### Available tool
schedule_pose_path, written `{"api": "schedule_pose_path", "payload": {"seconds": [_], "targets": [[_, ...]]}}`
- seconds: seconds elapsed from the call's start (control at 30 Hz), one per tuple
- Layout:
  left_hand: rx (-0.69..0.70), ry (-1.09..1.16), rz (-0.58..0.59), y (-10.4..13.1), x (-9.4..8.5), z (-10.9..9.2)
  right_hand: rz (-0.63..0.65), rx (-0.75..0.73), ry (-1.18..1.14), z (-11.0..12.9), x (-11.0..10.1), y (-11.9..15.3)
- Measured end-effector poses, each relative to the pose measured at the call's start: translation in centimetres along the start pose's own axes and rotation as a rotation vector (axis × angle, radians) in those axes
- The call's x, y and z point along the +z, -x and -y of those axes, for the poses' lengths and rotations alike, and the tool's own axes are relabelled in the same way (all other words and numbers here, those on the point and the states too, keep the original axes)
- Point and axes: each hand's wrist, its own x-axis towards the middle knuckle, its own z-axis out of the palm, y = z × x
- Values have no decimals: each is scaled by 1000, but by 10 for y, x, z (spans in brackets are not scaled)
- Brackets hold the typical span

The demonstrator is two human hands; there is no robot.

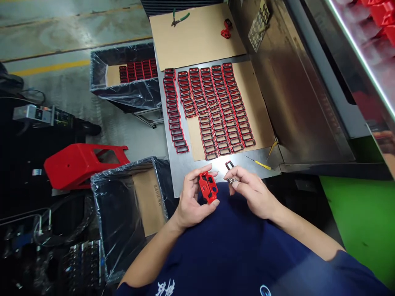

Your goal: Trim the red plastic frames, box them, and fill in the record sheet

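My left hand (191, 204) grips a red plastic housing (207, 187) with black inserts and round openings, fingers on its top edge and thumb at its lower corner. Close by on the right, my right hand (251, 190) pinches a small shiny metal piece (231, 180) between thumb and fingers; its exact kind is too small to tell. Just past those fingertips a single black-and-red frame (229, 165) lies on the metal table (182, 174). Rows of similar rectangular frames (217, 111) cover the cardboard beyond both hands.
Green-handled pliers (179, 19) and a red-black part (226, 29) lie on the far cardboard (197, 39). A yellow-handled tool (263, 165) rests at the table's right. Lined bins (123, 172) stand left, the far one holding more frames. A metal wall (293, 74) borders the right.
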Motion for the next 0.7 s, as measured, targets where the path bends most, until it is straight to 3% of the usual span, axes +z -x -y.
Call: {"api": "schedule_pose_path", "payload": {"seconds": [0.13, 0.23, 0.4, 0.6, 0.7], "targets": [[-45, 97, 9, 3, -5, 0, 17, -149, 233, 13, -7, 12], [-88, 155, 49, 6, -7, 4, 29, -303, 204, 19, -7, 18], [-250, 411, 89, 10, -6, 10, -75, -503, 207, 7, 3, 13], [-401, 773, 29, 5, 1, 5, -209, -442, 156, -14, 9, 9], [-437, 915, -7, -1, 4, 4, -266, -322, 0, -21, 12, 8]]}}
